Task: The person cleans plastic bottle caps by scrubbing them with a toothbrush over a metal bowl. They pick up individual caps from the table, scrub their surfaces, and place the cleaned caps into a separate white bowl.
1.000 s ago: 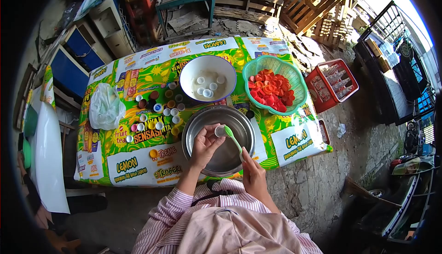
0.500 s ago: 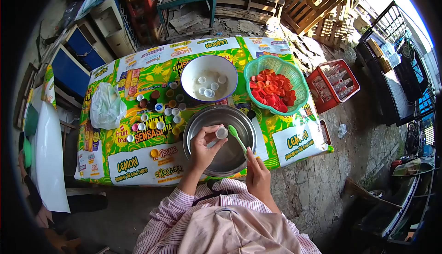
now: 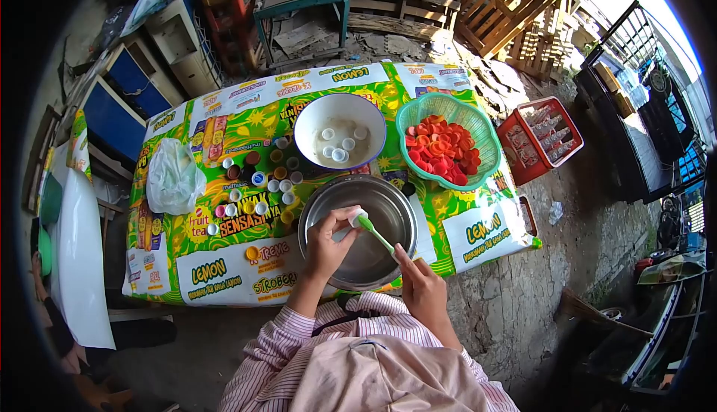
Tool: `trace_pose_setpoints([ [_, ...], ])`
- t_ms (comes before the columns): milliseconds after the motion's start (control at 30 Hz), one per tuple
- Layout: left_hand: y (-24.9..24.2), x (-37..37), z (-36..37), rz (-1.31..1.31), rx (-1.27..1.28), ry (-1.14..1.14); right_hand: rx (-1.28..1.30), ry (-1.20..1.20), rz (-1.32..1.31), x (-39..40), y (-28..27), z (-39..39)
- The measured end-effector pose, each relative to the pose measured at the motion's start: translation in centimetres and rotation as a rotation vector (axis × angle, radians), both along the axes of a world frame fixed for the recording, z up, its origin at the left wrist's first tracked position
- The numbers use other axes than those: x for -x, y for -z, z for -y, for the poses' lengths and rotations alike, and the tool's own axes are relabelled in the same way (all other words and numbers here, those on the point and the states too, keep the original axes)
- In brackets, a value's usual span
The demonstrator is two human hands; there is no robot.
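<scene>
Cap [image 3: 357, 216] pinched in left hand [image 3: 328, 248] over basin [image 3: 390, 206], presumably to catch drips; right hand [image 3: 423, 285] pinches brush [image 3: 379, 237], head at cap.

Small round white cap [image 3: 355, 216]: plastic-looking. Slim green-and-white brush [image 3: 382, 239]: plastic, smooth. Round silver-grey basin [image 3: 396, 204]: metal, smooth, shiny. Round white blue-rimmed bowl [image 3: 340, 109]: glossy, enamel-like. Scalloped mint-green basket [image 3: 485, 128]: plastic, slight sheen. Green-yellow-white printed table sheet [image 3: 239, 285]: plastic-looking, glossy, creased. Crumpled white bag [image 3: 173, 177]: thin plastic, translucent. Pink-and-white striped sleeve [image 3: 261, 356]: cloth, matt. Slatted brown pallet [image 3: 403, 20]: wood, rough.
</scene>
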State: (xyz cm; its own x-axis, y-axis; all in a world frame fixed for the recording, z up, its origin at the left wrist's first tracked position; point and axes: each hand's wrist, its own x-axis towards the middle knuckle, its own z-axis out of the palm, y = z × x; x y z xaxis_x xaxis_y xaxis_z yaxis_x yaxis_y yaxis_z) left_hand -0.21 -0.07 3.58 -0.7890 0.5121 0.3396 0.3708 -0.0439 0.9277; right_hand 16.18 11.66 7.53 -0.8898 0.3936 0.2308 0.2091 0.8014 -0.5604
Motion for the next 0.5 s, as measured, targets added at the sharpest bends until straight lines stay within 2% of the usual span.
trace_pose_setpoints([
  [33,-0.1,0.0,0.1,-0.090,0.036,-0.015,0.050,0.014,0.022,0.1,-0.1,0.1],
  [200,-0.4,0.5,0.3,-0.175,0.077,-0.013,0.248,-0.026,0.028,0.2,-0.6,0.1],
  [267,-0.4,0.9,0.4,-0.216,0.089,0.018,0.433,-0.122,0.006,0.2,-0.6,-0.3],
  [300,-0.6,1.1,0.4,-0.293,0.107,0.021,0.434,-0.119,0.006,0.3,-0.7,-0.5],
  [367,-0.7,1.3,0.4,-0.364,0.127,0.026,0.633,-0.094,0.103,0.3,-1.0,-0.7],
  [400,-0.8,1.6,0.3,-0.391,0.134,0.035,0.633,-0.094,0.103,0.2,-0.9,-0.8],
  [467,-0.7,1.7,0.2,-0.420,0.138,0.044,0.274,-0.076,0.055,0.2,-0.3,-1.0],
  [500,-0.5,1.5,0.3,-0.322,0.139,0.053,0.278,-0.072,0.056,0.2,-0.2,-1.2],
])
